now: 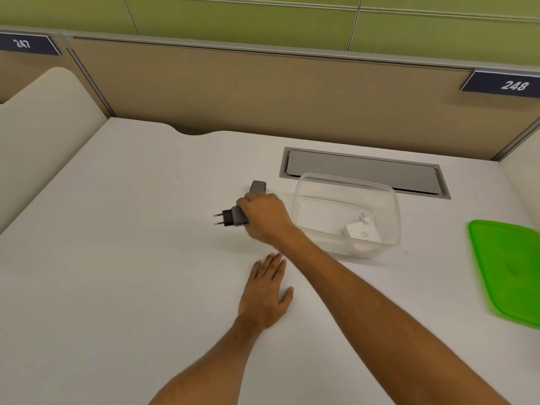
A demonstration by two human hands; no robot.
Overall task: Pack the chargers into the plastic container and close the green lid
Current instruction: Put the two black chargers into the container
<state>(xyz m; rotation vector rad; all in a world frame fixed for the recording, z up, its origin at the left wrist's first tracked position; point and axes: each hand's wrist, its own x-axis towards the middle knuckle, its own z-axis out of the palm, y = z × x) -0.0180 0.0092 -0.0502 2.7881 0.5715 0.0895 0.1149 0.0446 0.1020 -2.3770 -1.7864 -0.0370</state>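
A clear plastic container (388, 200) stands open on the white desk, with a white charger (362, 233) lying in its front right corner. Left of the container, my right hand (264, 216) is closed around a dark grey charger (232, 219) whose two prongs point left. A second dark grey charger (258, 187) lies just behind that hand, partly hidden by it. My left hand (267, 290) rests flat on the desk, fingers apart, holding nothing. The green lid (510, 270) lies on the desk at the far right, apart from the container.
A grey cable hatch (362, 171) is set into the desk (117, 258) right behind the container. Beige partition walls (263, 92) close off the back and sides, with number plates 247 and 248.
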